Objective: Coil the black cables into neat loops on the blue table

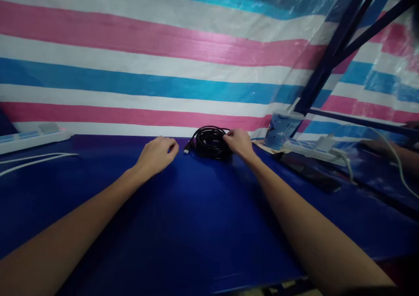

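A coil of black cable point(212, 143) lies near the back of the blue table point(196, 226). One end, a metal-tipped plug point(187, 149), points to the left out of the coil. My right hand point(239, 143) is closed at the coil's right side, thumb and fingers pinching the cable there. Left of the plug, apart from it, my left hand point(158, 153) hovers or rests low over the table; I cannot tell which. Its fingers are curled in toward the thumb, with a small gap showing and nothing visible in them.
A patterned paper cup point(282, 130) with a straw stands back right, near a dark phone point(309, 171) and a power strip point(322, 149). Another strip point(36, 139) and white cables point(39, 158) lie left. A striped sheet point(147, 64) hangs behind. Another person's arm point(393, 154) shows at far right.
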